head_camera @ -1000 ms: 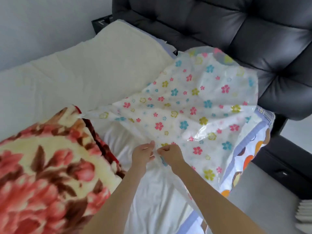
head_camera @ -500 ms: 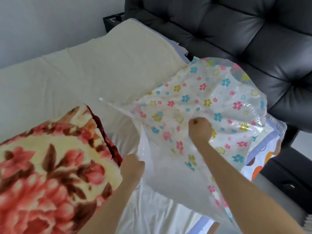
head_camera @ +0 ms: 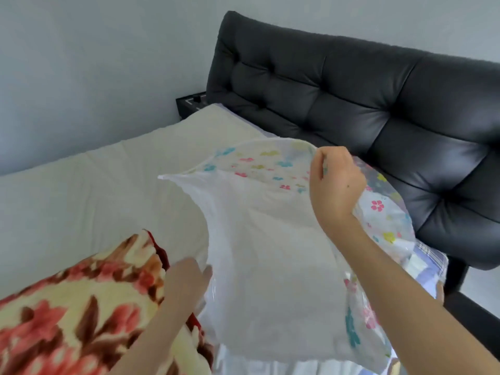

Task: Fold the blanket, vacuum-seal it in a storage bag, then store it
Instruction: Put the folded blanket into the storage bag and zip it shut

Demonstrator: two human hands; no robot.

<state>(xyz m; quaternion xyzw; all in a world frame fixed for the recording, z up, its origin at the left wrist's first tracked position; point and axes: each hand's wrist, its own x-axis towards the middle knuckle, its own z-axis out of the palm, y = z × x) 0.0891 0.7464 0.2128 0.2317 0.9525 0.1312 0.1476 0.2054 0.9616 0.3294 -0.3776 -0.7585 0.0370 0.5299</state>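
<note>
The right hand [head_camera: 335,185] has its fingers [head_camera: 322,163] clamped on the upper rim of the flowered storage bag [head_camera: 270,253], lifted above the bed [head_camera: 94,185]. The left hand [head_camera: 186,280] is blurred at the lower rim, so I cannot tell its grip. The folded blanket [head_camera: 81,307] lies just left of it, and the headboard [head_camera: 378,117] stands behind.

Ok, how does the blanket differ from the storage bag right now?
The blanket is thick, opaque plush with large red flowers; the bag is thin, translucent plastic with small multicoloured flowers. The blanket lies in a folded bundle on the bed; the bag is held up in the air, its top edge pinched by the right hand, mouth gaping open. The blanket is not in the bag yet. Both carry floral prints.
</note>
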